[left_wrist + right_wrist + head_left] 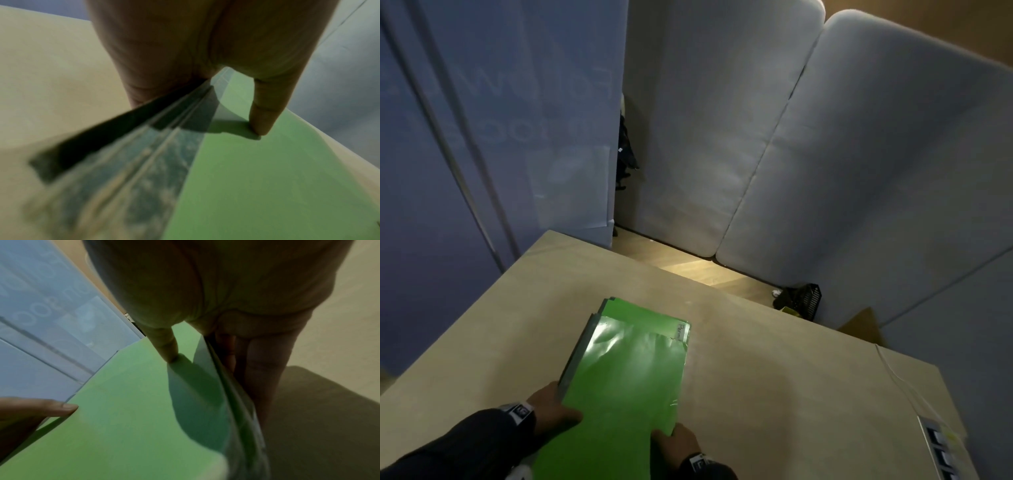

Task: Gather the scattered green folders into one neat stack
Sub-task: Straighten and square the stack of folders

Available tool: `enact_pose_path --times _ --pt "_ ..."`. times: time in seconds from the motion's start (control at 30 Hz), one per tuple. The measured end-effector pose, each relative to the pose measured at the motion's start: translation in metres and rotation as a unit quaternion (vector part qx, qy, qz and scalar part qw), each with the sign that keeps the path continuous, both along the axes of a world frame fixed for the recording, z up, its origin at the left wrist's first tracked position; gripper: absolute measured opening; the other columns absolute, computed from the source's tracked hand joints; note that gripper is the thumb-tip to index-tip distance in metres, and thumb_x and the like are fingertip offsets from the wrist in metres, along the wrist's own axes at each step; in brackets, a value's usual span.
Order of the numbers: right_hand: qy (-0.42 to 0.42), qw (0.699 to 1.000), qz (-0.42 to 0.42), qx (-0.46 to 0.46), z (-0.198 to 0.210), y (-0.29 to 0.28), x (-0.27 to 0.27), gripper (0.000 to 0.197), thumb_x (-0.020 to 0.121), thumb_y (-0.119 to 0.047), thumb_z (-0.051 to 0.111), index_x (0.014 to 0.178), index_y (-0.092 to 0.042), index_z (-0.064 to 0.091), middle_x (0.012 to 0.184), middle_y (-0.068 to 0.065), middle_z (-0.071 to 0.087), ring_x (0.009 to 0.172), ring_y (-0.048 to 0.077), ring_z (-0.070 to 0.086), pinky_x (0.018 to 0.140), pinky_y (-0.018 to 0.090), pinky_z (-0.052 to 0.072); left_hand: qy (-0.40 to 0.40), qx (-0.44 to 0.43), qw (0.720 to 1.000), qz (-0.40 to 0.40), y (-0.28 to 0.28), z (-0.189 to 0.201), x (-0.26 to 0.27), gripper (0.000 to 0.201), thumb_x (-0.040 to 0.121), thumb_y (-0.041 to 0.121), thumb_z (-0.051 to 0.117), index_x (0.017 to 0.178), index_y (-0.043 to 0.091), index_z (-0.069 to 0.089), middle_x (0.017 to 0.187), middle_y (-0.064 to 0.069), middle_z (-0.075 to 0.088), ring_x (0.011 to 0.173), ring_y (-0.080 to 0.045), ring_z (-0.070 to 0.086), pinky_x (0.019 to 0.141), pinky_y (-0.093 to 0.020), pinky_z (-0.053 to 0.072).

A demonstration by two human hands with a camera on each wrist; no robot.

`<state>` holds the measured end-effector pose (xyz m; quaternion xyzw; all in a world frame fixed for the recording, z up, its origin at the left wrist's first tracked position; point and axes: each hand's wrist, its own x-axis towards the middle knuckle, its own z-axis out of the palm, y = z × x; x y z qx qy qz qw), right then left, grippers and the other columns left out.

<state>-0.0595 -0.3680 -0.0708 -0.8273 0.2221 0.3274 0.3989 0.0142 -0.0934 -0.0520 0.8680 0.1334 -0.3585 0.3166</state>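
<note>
- The room was dim, with a warm patch of light on the floor [688, 265] beyond the table.
- Glare streaked the green folders [626, 370].
- The head view bowed at its edges.
- Both wrist views were soft, shadowed and blurred near the lens.

Overhead head view; close wrist views alongside folders [619, 377].

A light wooden table [774, 377] lies under and beyond the fingers. Past its far edge stand white upright cushions [825, 154], ahead and to the right of the fingers. A blue-grey panel [500, 120] with faint mirrored lettering stands ahead to the left. A black mesh basket [803, 301] sits on the floor beyond the table, right of the fingers. A white cable [897, 380] and a white strip with dark squares [938, 448] lie on the table far to the right.
</note>
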Motion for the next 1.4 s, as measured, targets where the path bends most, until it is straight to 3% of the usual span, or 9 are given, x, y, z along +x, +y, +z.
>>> enact_pose_path --times 0.13,0.4,0.57,0.73,0.8,0.93,1.2,1.3,1.4 --pt "-0.015 0.999 -0.015 -0.037 0.008 -0.004 -0.007 0.049 0.082 -0.05 0.057 0.118 -0.018 0.065 0.12 0.003 0.069 0.105 0.02 0.065 0.083 0.024 0.048 -0.025 0.028 0.999 -0.018 -0.008 0.006 -0.002 0.072 0.05 0.049 0.077 0.11 0.014 0.055 0.085 -0.002 0.059 0.069 -0.015 0.06 0.049 -0.022 0.043" --pt "-0.031 0.995 0.011 -0.092 0.012 -0.015 -0.007 0.025 0.086 -0.044 0.059 0.078 -0.021 0.054 0.083 -0.003 0.052 0.083 0.02 0.05 0.056 0.018 0.035 -0.082 0.042 0.996 -0.021 -0.015 0.01 0.0 0.092 0.05 0.05 0.082 0.128 0.015 0.047 0.09 0.005 0.057 0.075 -0.012 0.06 0.056 -0.023 0.045" --pt "-0.02 0.994 -0.108 0.019 0.012 -0.014 0.001 0.03 0.091 -0.027 0.063 0.113 -0.01 0.072 0.111 0.004 0.073 0.097 0.02 0.065 0.083 0.026 0.047 -0.087 0.027 0.996 -0.024 -0.016 0.007 0.0 0.089 0.057 0.047 0.083 0.13 0.012 0.048 0.097 0.002 0.052 0.082 -0.016 0.056 0.062 -0.023 0.043" --pt "0.014 0.981 -0.171 0.085 0.012 -0.015 0.012 0.004 0.091 -0.021 0.066 0.091 -0.017 0.068 0.11 0.009 0.07 0.099 0.027 0.061 0.085 0.034 0.046 -0.093 -0.011 0.995 -0.024 -0.01 0.0 -0.003 0.105 0.055 0.049 0.082 0.144 0.019 0.035 0.123 0.0 0.053 0.101 -0.018 0.055 0.085 -0.03 0.049" --pt "0.029 0.98 -0.176 0.09 0.01 -0.014 0.016 0.027 0.086 -0.024 0.072 0.11 -0.011 0.066 0.13 0.014 0.064 0.111 0.03 0.059 0.094 0.038 0.047 -0.1 -0.033 0.994 -0.028 -0.008 -0.001 -0.006 0.107 0.058 0.047 0.079 0.149 0.022 0.028 0.137 -0.003 0.051 0.105 -0.017 0.052 0.09 -0.029 0.047" --pt "0.052 0.977 -0.183 0.1 0.011 -0.019 0.026 0.079 0.086 -0.024 0.074 0.148 0.001 0.034 0.154 0.019 0.038 0.136 0.035 0.041 0.103 0.039 0.04 -0.099 -0.055 0.992 -0.046 0.0 -0.004 -0.005 0.11 0.062 0.048 0.075 0.154 0.028 0.017 0.148 -0.002 0.045 0.12 -0.022 0.053 0.097 -0.032 0.047" --pt "0.055 0.97 -0.209 0.114 0.017 -0.013 0.031 0.059 0.085 -0.016 0.074 0.134 0.009 0.052 0.146 0.023 0.047 0.132 0.037 0.045 0.088 0.037 0.039 -0.07 -0.095 0.991 -0.069 0.006 -0.004 0.001 0.111 0.065 0.043 0.075 0.155 0.029 0.01 0.144 -0.004 0.046 0.109 -0.021 0.058 0.085 -0.031 0.051" --pt "0.054 0.969 -0.202 0.13 0.019 -0.01 0.032 0.053 0.086 -0.017 0.073 0.13 0.007 0.057 0.148 0.021 0.046 0.134 0.036 0.044 0.083 0.034 0.04 -0.042 -0.135 0.99 0.021 0.008 -0.007 0.009 0.109 0.067 0.037 0.084 0.154 0.021 0.02 0.146 -0.008 0.047 0.111 -0.022 0.057 0.085 -0.03 0.05" --pt "0.06 0.965 -0.205 0.154 0.02 -0.008 0.037 0.033 0.088 -0.014 0.07 0.118 0.0 0.067 0.148 0.019 0.048 0.136 0.036 0.041 0.092 0.038 0.04 0.001 -0.159 0.979 0.131 0.01 -0.006 0.021 0.114 0.058 0.04 0.09 0.149 0.006 0.032 0.147 -0.015 0.047 0.123 -0.031 0.054 0.102 -0.037 0.044"
